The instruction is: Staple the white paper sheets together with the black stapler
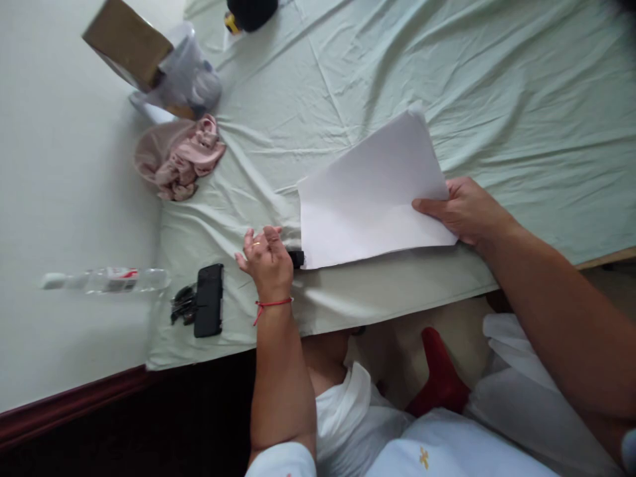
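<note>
My right hand (470, 211) grips the right edge of a small stack of white paper sheets (370, 199), thumb on top and fingers beneath. The stack lies slanted near the table's front edge, its far right corner slightly curled. At the stack's near left corner is my left hand (268, 258), a ring and a red string bracelet on it. From under that hand pokes the end of a black tool (297, 258), which looks like a stapler and meets the paper's edge. Most of the tool is hidden by the hand, whose fingers are loosely bent around it.
A black phone (209, 300) and dark keys or clips (183, 305) lie left of my left hand. Beside them is a clear bottle (124, 279). Farther back are a pink cloth (186, 162), a plastic bin (196, 79) and a cardboard box (128, 43). Green cloth (497, 99) covers the table.
</note>
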A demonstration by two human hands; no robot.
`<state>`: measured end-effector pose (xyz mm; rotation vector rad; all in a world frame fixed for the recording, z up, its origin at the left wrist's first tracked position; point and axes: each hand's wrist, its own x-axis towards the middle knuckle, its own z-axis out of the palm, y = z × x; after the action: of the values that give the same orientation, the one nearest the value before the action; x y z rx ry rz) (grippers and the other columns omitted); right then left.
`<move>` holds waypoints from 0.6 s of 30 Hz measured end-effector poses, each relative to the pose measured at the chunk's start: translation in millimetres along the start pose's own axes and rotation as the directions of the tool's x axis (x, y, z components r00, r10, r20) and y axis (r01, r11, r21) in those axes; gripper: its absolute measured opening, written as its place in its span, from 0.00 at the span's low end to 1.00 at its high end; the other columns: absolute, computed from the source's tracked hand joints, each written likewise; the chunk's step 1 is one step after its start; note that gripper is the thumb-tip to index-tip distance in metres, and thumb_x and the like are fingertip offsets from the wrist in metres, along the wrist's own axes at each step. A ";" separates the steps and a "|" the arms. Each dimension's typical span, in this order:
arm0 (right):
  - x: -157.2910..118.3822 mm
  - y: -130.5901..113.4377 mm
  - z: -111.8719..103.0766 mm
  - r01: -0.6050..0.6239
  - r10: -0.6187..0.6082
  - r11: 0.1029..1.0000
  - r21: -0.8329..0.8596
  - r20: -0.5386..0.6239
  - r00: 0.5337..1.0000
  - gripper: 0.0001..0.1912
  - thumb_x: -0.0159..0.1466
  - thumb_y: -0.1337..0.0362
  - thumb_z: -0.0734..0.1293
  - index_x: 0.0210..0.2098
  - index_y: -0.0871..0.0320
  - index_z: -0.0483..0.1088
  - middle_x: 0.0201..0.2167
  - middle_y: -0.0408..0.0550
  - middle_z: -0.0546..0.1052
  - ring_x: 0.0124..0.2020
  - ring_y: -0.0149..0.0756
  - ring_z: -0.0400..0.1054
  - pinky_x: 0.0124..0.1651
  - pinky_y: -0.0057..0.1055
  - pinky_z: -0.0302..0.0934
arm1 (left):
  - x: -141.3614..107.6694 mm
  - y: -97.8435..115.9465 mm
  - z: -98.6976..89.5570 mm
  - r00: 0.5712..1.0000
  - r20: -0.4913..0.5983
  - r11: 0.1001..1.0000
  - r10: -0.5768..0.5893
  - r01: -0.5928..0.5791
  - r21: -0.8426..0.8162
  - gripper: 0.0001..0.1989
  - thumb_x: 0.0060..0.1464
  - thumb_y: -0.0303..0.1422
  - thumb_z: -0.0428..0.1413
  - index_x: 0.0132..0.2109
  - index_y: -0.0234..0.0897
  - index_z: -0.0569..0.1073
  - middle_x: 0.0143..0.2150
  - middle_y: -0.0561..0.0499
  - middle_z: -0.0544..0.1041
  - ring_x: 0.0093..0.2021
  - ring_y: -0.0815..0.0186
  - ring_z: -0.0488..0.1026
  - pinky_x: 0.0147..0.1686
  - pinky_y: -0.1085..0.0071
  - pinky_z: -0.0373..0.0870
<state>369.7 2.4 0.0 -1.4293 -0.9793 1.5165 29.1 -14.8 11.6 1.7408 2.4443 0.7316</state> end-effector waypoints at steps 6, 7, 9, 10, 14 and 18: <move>-0.7 -4.3 0.9 0.000 -0.001 1.000 -0.018 -0.037 0.999 0.06 0.56 0.61 0.77 0.29 0.55 0.78 0.31 0.47 0.82 0.27 0.33 0.72 0.26 0.27 0.66 | -5.8 -0.3 8.3 0.991 0.132 0.989 0.031 -0.050 0.139 0.26 0.75 0.44 0.41 0.65 0.40 0.76 0.74 0.38 0.68 0.79 0.43 0.51 0.72 0.29 0.44; -1.2 -5.6 1.5 -0.003 0.002 1.000 -0.021 -0.043 0.999 0.06 0.57 0.62 0.77 0.28 0.55 0.78 0.30 0.47 0.81 0.27 0.33 0.72 0.26 0.27 0.65 | -6.0 -0.4 8.3 0.990 0.135 0.986 0.034 -0.055 0.156 0.26 0.75 0.44 0.41 0.66 0.41 0.76 0.74 0.39 0.67 0.79 0.43 0.50 0.72 0.28 0.44; -2.2 -7.8 2.7 -0.010 0.009 1.000 -0.023 -0.044 0.999 0.05 0.57 0.62 0.76 0.28 0.55 0.78 0.29 0.47 0.81 0.26 0.32 0.71 0.25 0.27 0.64 | -5.9 0.4 7.7 0.990 0.143 0.984 0.023 -0.047 0.170 0.26 0.75 0.43 0.41 0.67 0.42 0.75 0.75 0.40 0.66 0.79 0.43 0.50 0.72 0.28 0.44; -2.5 -8.5 3.0 -0.012 0.011 1.000 -0.021 -0.042 0.999 0.06 0.57 0.62 0.76 0.27 0.56 0.78 0.29 0.47 0.81 0.26 0.32 0.70 0.25 0.27 0.64 | -5.8 1.2 7.2 0.989 0.150 0.984 0.016 -0.042 0.173 0.26 0.75 0.43 0.42 0.67 0.42 0.74 0.75 0.40 0.66 0.79 0.43 0.50 0.72 0.28 0.44; -2.7 -8.4 2.5 -0.011 0.011 1.000 -0.001 -0.018 1.000 0.06 0.57 0.62 0.77 0.28 0.55 0.78 0.29 0.46 0.81 0.26 0.32 0.71 0.25 0.26 0.64 | -6.8 5.3 7.5 0.989 0.149 0.978 0.013 -0.044 0.204 0.24 0.74 0.41 0.44 0.67 0.43 0.74 0.75 0.42 0.66 0.79 0.43 0.50 0.73 0.29 0.43; -3.0 -7.9 1.2 0.000 -0.001 1.000 0.013 0.014 1.000 0.06 0.57 0.61 0.77 0.29 0.55 0.79 0.30 0.46 0.81 0.26 0.31 0.71 0.25 0.26 0.64 | -7.4 9.6 12.4 0.996 0.091 0.977 0.003 -0.022 0.212 0.20 0.71 0.39 0.51 0.64 0.46 0.77 0.74 0.43 0.68 0.79 0.43 0.52 0.72 0.28 0.43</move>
<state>369.0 2.5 8.5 -1.4113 -0.9761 1.5315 44.1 -14.8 2.8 1.8156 2.5336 0.3934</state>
